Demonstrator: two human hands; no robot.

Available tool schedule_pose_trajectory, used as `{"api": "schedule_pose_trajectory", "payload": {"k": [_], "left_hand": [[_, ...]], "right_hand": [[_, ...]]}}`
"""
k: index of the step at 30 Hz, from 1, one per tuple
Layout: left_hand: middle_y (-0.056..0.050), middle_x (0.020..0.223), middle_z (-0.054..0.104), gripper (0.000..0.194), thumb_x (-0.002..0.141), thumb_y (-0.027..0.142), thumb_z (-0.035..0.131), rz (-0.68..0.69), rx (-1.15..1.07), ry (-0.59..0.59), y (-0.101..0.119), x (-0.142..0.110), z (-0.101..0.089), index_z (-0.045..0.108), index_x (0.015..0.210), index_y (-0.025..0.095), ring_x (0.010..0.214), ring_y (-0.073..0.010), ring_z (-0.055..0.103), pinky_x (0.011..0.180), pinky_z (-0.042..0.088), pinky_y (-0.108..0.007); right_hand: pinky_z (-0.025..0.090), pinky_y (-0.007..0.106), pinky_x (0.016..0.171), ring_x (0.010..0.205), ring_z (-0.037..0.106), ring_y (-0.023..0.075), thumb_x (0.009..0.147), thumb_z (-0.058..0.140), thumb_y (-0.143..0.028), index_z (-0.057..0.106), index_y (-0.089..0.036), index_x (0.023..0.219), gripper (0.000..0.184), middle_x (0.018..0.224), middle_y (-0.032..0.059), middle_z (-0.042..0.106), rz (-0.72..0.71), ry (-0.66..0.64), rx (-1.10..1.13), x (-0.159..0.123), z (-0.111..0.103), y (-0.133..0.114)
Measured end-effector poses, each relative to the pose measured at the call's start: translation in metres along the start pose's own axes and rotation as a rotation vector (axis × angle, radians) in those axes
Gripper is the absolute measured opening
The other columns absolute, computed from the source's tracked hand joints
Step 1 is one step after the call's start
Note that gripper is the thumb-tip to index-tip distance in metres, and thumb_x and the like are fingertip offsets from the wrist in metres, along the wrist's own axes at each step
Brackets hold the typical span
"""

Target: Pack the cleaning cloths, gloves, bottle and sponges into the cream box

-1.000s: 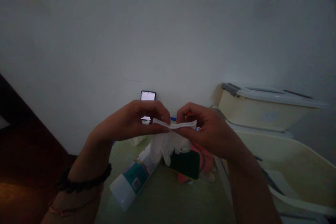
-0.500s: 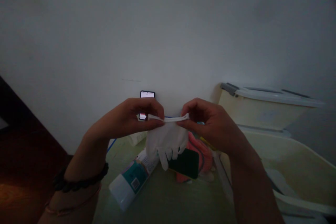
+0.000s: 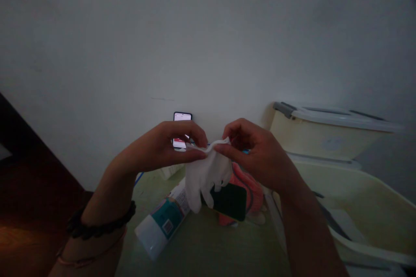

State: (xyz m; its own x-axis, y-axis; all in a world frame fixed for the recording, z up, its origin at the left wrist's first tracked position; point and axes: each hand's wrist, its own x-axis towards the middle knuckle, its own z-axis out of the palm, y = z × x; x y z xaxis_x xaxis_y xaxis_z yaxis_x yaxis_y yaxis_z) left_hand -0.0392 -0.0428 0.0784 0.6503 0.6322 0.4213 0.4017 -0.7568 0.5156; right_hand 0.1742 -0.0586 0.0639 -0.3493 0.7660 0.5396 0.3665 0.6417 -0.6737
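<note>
The left hand and the right hand hold 1 white glove between them, above the table. The left hand is clamped on the left part of the cuff, thumb on the near side. The right hand is clamped on the right part, likewise with the thumb on the near side. The 2 hands are close together, with a short, bent length of cuff exposed between them. The glove hangs from the cuff with its fingers pointing down, overlapping the bottle and the sponge in the view.

The bottle, white with a teal label, lies diagonally on the table, left of the sponge. The sponge has a dark green face and rests against the coral cloth, which carries dark stripes. A phone stands upright at the wall, screen lit; the left hand covers part of it. Below that hand, a pale container is partly hidden.

At the right, a box with a lid stands behind an open tub. The tub holds a dark strip; its type cannot be determined. The left wrist carries 2 bands: a black bracelet and a thin cord.
</note>
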Motion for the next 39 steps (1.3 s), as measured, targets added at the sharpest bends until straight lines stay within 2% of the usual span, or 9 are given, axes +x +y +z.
{"api": "schedule_pose_trajectory", "payload": {"k": [4, 7, 12, 15, 21, 27, 30, 34, 39], "left_hand": [[0.001, 0.075, 0.067, 0.018, 0.078, 0.033, 0.065, -0.126, 0.086, 0.027, -0.001, -0.002, -0.001, 0.063, 0.083, 0.016, 0.068, -0.0100, 0.061, 0.061, 0.046, -0.019], [0.002, 0.070, 0.067, 0.022, 0.075, 0.038, 0.066, -0.185, 0.126, 0.049, -0.002, -0.005, -0.004, 0.064, 0.080, 0.016, 0.064, -0.0103, 0.061, 0.058, 0.045, -0.019], [0.002, 0.065, 0.069, 0.017, 0.078, 0.033, 0.062, -0.346, 0.053, -0.159, -0.008, -0.005, -0.003, 0.068, 0.077, 0.017, 0.062, -0.0118, 0.064, 0.059, 0.046, -0.019], [0.001, 0.065, 0.069, 0.016, 0.080, 0.031, 0.059, -0.409, -0.062, -0.197, -0.015, -0.001, 0.006, 0.065, 0.087, 0.017, 0.061, -0.0125, 0.066, 0.057, 0.048, -0.020], [0.000, 0.063, 0.068, 0.015, 0.080, 0.031, 0.059, -0.349, -0.226, -0.199, -0.022, 0.006, 0.023, 0.059, 0.083, 0.016, 0.058, -0.0120, 0.065, 0.054, 0.047, -0.019], [-0.003, 0.067, 0.068, 0.016, 0.081, 0.031, 0.059, -0.312, -0.120, -0.176, -0.016, 0.008, 0.027, 0.057, 0.080, 0.015, 0.062, -0.0132, 0.064, 0.057, 0.046, -0.022], [-0.003, 0.071, 0.067, 0.016, 0.082, 0.030, 0.057, -0.283, -0.047, -0.168, -0.008, 0.010, 0.031, 0.058, 0.081, 0.014, 0.064, -0.0134, 0.062, 0.057, 0.044, -0.022], [-0.002, 0.074, 0.068, 0.014, 0.084, 0.028, 0.056, -0.200, 0.023, -0.120, 0.008, 0.014, 0.039, 0.062, 0.085, 0.015, 0.066, -0.0121, 0.061, 0.060, 0.043, -0.021], [-0.001, 0.083, 0.071, 0.015, 0.087, 0.025, 0.053, -0.135, 0.065, -0.020, 0.031, 0.017, 0.046, 0.066, 0.090, 0.018, 0.072, -0.0115, 0.062, 0.066, 0.045, -0.021]], "right_hand": [[0.040, 0.018, 0.054, 0.059, 0.049, 0.0050, 0.084, 0.058, -0.026, 0.060, -0.025, 0.103, 0.019, 0.077, -0.0050, 0.051, -0.041, 0.014, -0.069, 0.000, -0.002, 0.002], [0.041, 0.020, 0.064, 0.072, 0.054, 0.0069, 0.088, 0.052, -0.021, 0.065, -0.024, 0.100, 0.018, 0.085, -0.0018, 0.058, -0.100, -0.010, -0.186, -0.001, -0.003, 0.000], [0.040, 0.023, 0.070, 0.075, 0.054, 0.0091, 0.088, 0.050, -0.017, 0.065, -0.022, 0.094, 0.017, 0.086, -0.0005, 0.060, -0.016, -0.199, -0.304, -0.001, 0.002, -0.002], [0.039, 0.025, 0.068, 0.075, 0.053, 0.0113, 0.088, 0.047, -0.016, 0.062, -0.020, 0.094, 0.016, 0.086, 0.0006, 0.059, 0.055, -0.235, -0.373, 0.000, 0.004, 0.000], [0.037, 0.026, 0.068, 0.075, 0.054, 0.0131, 0.086, 0.047, -0.013, 0.058, -0.018, 0.088, 0.012, 0.083, 0.0017, 0.061, 0.211, -0.300, -0.453, -0.001, -0.003, 0.001], [0.037, 0.027, 0.067, 0.076, 0.057, 0.0143, 0.087, 0.045, -0.014, 0.058, -0.018, 0.085, 0.013, 0.086, 0.0025, 0.064, 0.271, -0.299, -0.539, -0.009, -0.002, -0.008], [0.036, 0.029, 0.064, 0.076, 0.058, 0.0173, 0.087, 0.045, -0.016, 0.058, -0.018, 0.085, 0.014, 0.087, 0.0046, 0.065, 0.321, -0.281, -0.666, -0.016, -0.004, -0.015], [0.036, 0.030, 0.062, 0.072, 0.059, 0.0188, 0.088, 0.044, -0.017, 0.059, -0.018, 0.083, 0.015, 0.085, 0.0049, 0.065, 0.347, -0.276, -0.769, -0.029, -0.020, -0.022], [0.038, 0.026, 0.057, 0.066, 0.058, 0.0150, 0.086, 0.048, -0.021, 0.059, -0.021, 0.081, 0.012, 0.076, 0.0012, 0.065, 0.308, -0.171, -0.592, -0.039, -0.050, -0.017]]}}
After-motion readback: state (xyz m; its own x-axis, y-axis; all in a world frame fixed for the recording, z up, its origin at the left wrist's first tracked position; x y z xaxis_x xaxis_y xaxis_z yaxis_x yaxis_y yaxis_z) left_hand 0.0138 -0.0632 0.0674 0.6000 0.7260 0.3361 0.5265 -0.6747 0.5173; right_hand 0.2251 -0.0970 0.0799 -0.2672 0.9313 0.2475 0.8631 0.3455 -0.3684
